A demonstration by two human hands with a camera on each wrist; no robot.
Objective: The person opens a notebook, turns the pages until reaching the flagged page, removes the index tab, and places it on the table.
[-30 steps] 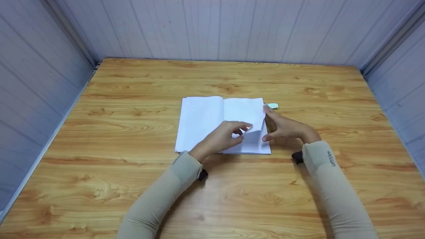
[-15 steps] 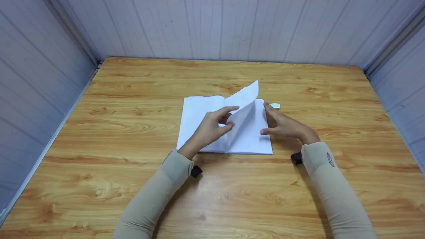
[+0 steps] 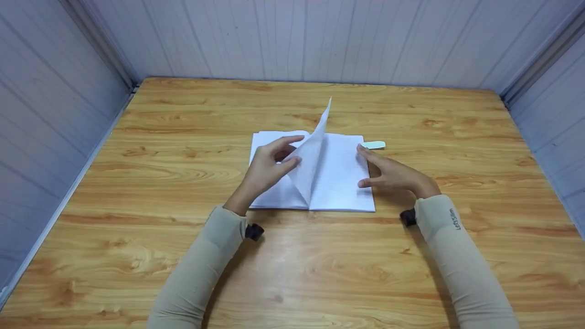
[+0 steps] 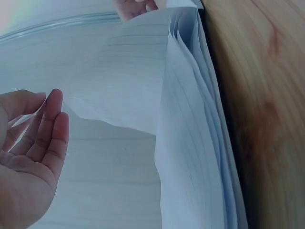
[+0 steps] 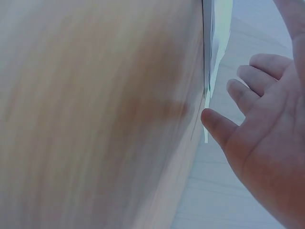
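Observation:
An open notebook [image 3: 345, 176] with faint ruled lines lies on the wooden table. One page [image 3: 311, 157] stands raised near the spine, its top corner pointing up and away. My left hand [image 3: 265, 167] pinches this page between thumb and fingers, over the left half of the notebook. In the left wrist view, the lifted page [image 4: 124, 71] curves away from the fingertips. My right hand [image 3: 395, 174] rests at the notebook's right edge, fingers extended and thumb over the page margin. A pale greenish-white tab [image 3: 374, 145] sticks out past that edge, beside the right index fingertip.
The wooden table [image 3: 292, 274] stretches around the notebook on all sides. White panel walls [image 3: 283, 41] stand behind it and to both sides. Each wrist, in a beige sleeve [image 3: 452, 246], carries a small black camera [image 3: 254, 232].
My left hand has moved leftward with the page, lifting it from the right half up to nearly upright over the spine. The right hand has stayed at the right edge.

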